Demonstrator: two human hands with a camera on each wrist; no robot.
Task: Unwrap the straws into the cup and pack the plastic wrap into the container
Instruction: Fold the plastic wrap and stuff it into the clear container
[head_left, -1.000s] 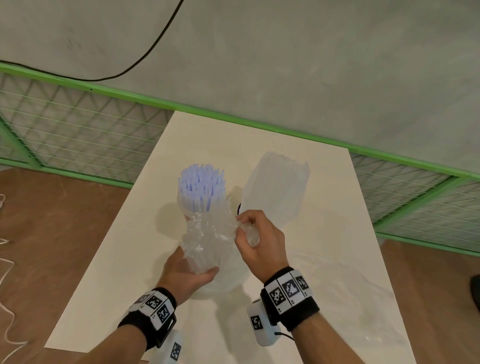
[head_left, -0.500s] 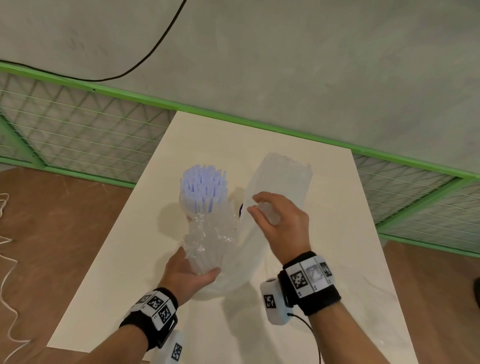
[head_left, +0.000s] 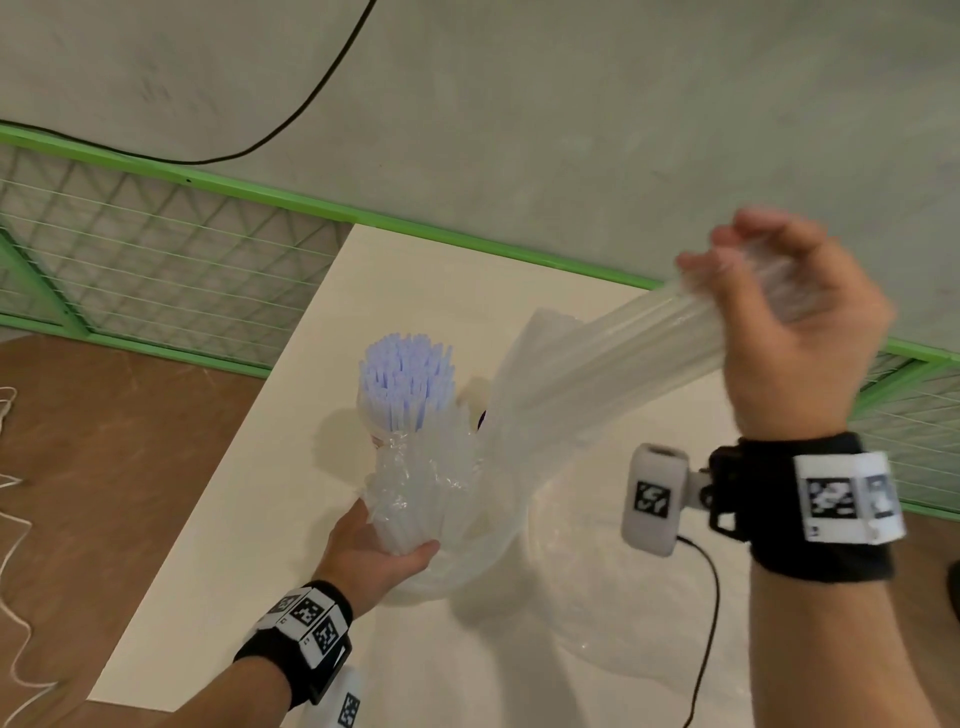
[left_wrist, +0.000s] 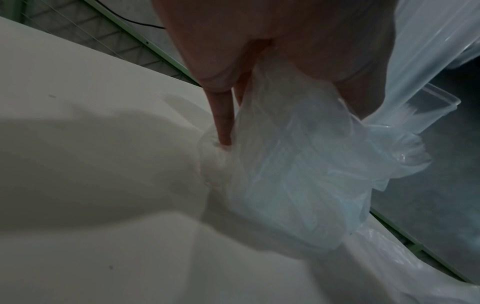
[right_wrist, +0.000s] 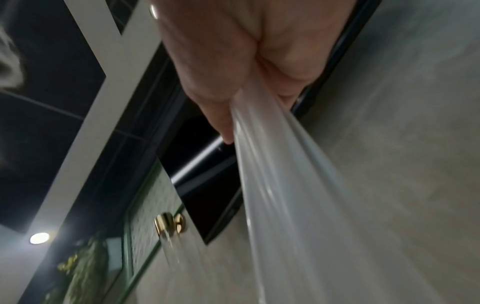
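The right hand (head_left: 795, 332), raised high, grips the stretched clear plastic wrap (head_left: 597, 374) to peel it away, while below it the left hand (head_left: 379, 551) clasps the crumpled lower wrap around the lilac straws (head_left: 408, 382), steadying them upright; any cup is hidden.

Left hand (head_left: 375, 552) low, fingers curled gripping; right hand (head_left: 789, 332) raised, fist clenched.
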